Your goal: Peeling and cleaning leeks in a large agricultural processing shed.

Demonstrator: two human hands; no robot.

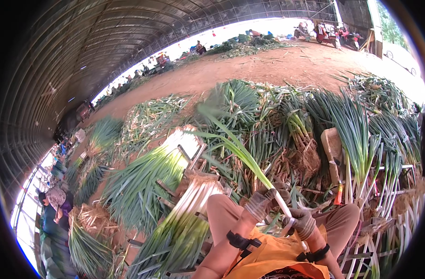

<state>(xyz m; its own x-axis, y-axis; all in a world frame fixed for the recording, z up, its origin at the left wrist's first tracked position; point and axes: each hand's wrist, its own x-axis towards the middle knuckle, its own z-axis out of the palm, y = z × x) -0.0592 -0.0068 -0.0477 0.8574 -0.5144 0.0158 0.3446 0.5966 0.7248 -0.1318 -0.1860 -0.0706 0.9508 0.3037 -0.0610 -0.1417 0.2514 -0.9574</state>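
Note:
A long leek (280,203) slants across my lap, its white shank toward me and its green leaves fanning out ahead, blurred at the tips. My left hand (259,204), in a grey knitted glove, is closed around the leek where white turns to green. Lower down, my right hand (302,223), gloved too, grips the white shank near the root end. The root tip itself is mostly hidden by that hand and the orange apron (263,253). Beside my left knee, trimmed leeks (187,218) lie in a rack with their white ends together.
Another stacked bundle (149,179) rests farther left. Untrimmed leeks (361,139) stand and lean at my right beside a wooden board (332,153). Loose leaves (268,139) cover the ground ahead. A co-worker (54,218) sits at far left. Motorbikes (331,35) are parked at the back.

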